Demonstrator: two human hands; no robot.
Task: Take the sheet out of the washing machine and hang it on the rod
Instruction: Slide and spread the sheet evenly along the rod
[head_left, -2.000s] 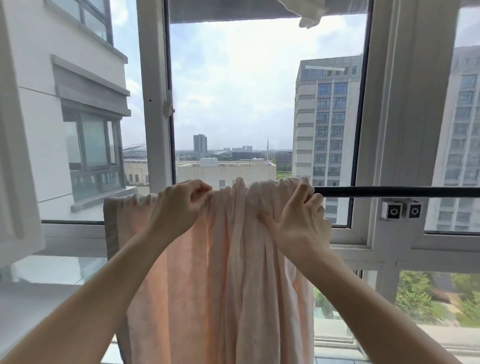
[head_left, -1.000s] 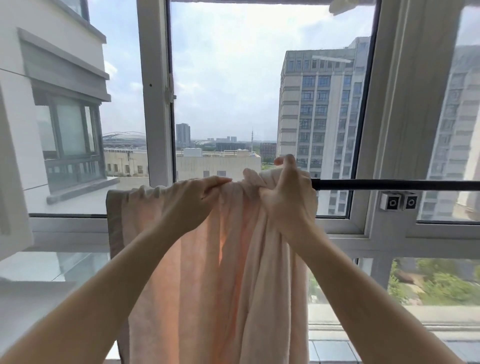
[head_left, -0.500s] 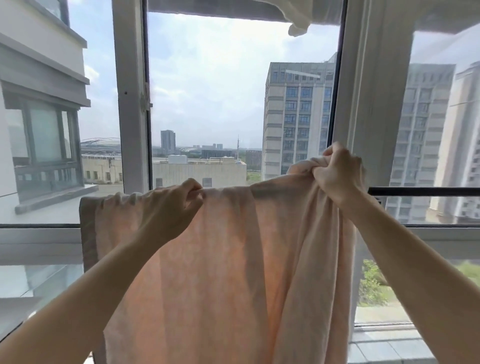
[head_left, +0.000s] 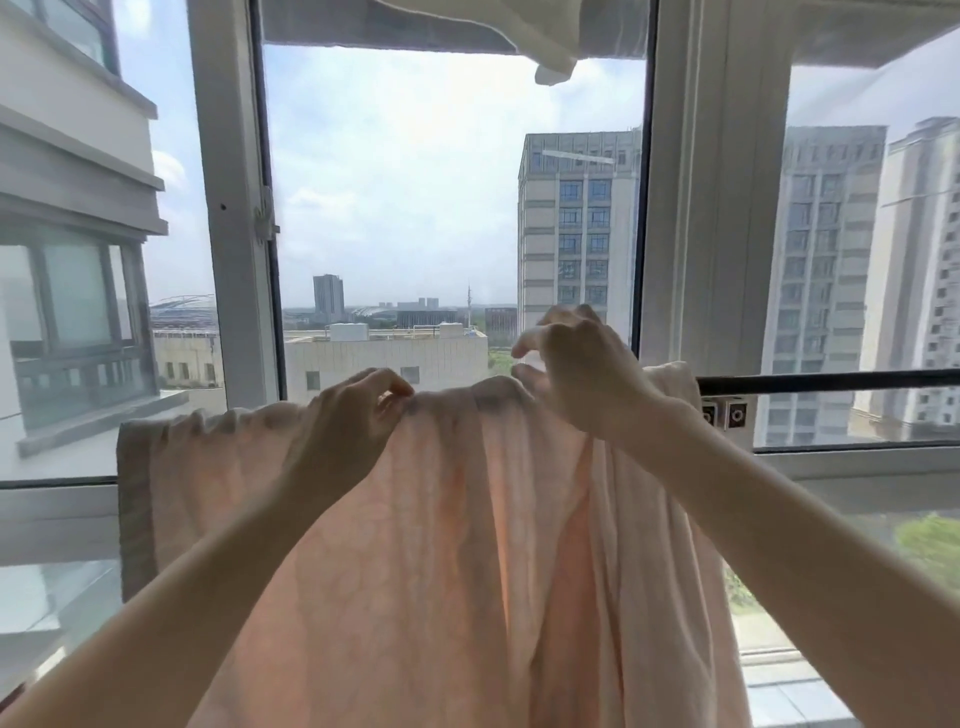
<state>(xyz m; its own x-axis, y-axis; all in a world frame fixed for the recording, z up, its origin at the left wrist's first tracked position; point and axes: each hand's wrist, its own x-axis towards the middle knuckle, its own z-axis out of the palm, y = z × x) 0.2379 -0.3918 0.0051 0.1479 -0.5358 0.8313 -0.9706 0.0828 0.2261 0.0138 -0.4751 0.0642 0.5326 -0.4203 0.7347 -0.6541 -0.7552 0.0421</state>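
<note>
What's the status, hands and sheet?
Left hand pinching the sheet at its top edge. Right hand open just above it. Sheet draped over the rod, bunched at right. Nothing in the way.

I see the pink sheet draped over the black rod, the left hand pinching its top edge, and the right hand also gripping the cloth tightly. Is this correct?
Not fully. In the head view the right hand is open above the sheet, fingers spread, gripping nothing. The rest holds: the sheet is draped over the black rod and the left hand pinches its top edge.
</note>
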